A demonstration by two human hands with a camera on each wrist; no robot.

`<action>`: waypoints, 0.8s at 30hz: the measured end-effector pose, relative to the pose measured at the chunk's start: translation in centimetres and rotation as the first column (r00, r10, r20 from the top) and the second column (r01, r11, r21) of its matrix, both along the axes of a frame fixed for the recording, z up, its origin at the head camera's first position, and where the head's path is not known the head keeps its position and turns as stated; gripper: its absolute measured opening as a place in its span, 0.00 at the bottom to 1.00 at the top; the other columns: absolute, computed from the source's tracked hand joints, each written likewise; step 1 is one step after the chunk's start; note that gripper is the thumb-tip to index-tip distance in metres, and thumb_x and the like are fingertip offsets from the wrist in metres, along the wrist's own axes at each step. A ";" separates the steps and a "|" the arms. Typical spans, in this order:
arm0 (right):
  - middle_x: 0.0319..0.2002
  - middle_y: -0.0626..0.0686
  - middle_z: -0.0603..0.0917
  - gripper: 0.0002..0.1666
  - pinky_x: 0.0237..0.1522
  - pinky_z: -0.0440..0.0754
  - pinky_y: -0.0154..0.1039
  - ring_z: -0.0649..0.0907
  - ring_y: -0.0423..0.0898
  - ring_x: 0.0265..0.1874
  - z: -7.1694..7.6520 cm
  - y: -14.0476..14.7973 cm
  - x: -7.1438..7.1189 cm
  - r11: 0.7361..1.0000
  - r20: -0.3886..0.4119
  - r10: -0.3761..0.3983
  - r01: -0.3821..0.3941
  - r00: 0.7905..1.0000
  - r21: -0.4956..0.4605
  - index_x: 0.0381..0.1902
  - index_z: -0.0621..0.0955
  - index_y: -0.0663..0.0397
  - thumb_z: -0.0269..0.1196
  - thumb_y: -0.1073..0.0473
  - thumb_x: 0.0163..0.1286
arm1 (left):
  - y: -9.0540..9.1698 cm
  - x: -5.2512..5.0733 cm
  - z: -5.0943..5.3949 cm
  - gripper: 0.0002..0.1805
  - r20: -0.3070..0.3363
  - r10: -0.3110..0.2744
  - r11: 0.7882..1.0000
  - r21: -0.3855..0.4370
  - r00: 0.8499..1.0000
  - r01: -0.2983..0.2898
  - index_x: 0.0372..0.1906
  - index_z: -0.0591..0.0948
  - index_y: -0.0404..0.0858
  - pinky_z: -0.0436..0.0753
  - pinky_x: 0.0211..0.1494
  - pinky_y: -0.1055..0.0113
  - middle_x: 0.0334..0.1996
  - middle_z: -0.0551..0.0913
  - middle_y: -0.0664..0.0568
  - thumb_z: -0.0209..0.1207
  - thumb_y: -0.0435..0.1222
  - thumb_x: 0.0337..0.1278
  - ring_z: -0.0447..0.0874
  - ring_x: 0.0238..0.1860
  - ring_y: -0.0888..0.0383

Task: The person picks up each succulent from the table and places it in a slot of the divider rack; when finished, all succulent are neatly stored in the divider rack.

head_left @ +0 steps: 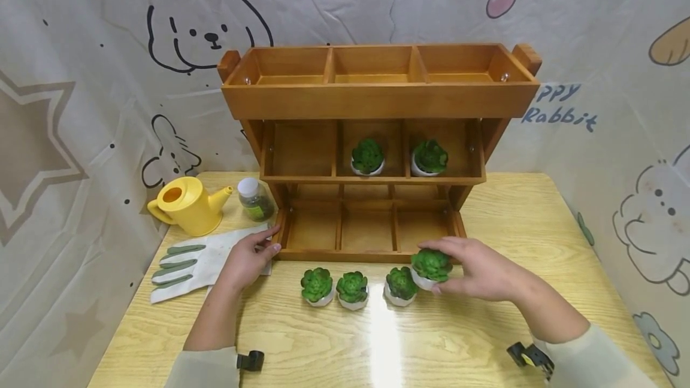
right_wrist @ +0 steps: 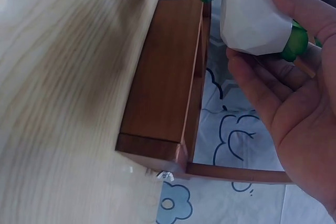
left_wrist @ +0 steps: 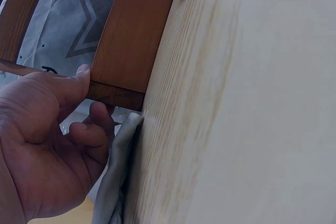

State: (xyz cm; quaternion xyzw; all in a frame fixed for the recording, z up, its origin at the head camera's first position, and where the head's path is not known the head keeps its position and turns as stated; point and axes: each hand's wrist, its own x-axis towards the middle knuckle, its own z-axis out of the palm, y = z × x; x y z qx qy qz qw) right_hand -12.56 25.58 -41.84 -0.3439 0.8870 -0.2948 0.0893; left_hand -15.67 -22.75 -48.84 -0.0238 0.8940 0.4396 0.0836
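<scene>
My right hand (head_left: pixel 477 268) holds a small potted succulent (head_left: pixel 431 266), its white faceted pot (right_wrist: pixel 254 17) between thumb and fingers in the right wrist view. The pot is raised in front of the bottom tier's right end. With thumb and curled fingers, my left hand (head_left: pixel 250 259) grips the lower left corner of a three-tier wooden shelf (head_left: pixel 377 100), also seen at the hand (left_wrist: pixel 58 135) in the left wrist view. Three more succulents, a left one (head_left: pixel 317 286), a middle one (head_left: pixel 353 290) and a right one (head_left: pixel 401 285), stand before the shelf. Two others (head_left: pixel 368 157) sit in the middle tier's centre and right compartments.
Left of the shelf are a yellow watering can (head_left: pixel 188 205) and a white-lidded jar (head_left: pixel 256 199). White and green gloves (head_left: pixel 194 265) lie beside my left hand. A printed cloth (head_left: pixel 356 5) hangs behind the wooden table (head_left: pixel 318 352).
</scene>
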 end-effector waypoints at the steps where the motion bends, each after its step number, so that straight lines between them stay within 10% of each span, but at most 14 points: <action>1: 0.57 0.46 0.82 0.44 0.49 0.85 0.42 0.83 0.41 0.50 0.1 -0.1 -0.1 1.000 0.002 0.003 -0.003 1.000 -0.007 0.72 0.75 0.47 0.79 0.50 0.60 | 0.0 0.0 0.0 0.27 0.001 0.000 1.000 -0.001 1.000 0.000 0.75 0.74 0.51 0.77 0.51 0.55 0.50 0.82 0.47 0.61 0.42 0.75 0.79 0.50 0.50; 9: 0.60 0.48 0.81 0.44 0.50 0.85 0.39 0.83 0.43 0.53 1.1 -1.1 -0.7 0.997 0.032 0.043 -0.041 0.999 -0.062 0.72 0.74 0.50 0.79 0.50 0.61 | 0.2 0.1 0.3 0.27 0.003 0.002 1.000 -0.012 1.000 -0.001 0.75 0.75 0.49 0.77 0.48 0.57 0.50 0.81 0.46 0.61 0.43 0.76 0.78 0.49 0.50; 24: 0.61 0.46 0.82 0.45 0.56 0.83 0.48 0.83 0.44 0.56 4.3 -3.9 -2.1 0.992 -0.155 0.118 -0.123 0.981 -0.022 0.72 0.76 0.47 0.81 0.48 0.58 | 0.1 0.0 0.2 0.27 0.000 0.005 1.000 0.005 1.000 -0.005 0.75 0.75 0.49 0.77 0.46 0.59 0.49 0.81 0.46 0.61 0.42 0.75 0.78 0.47 0.50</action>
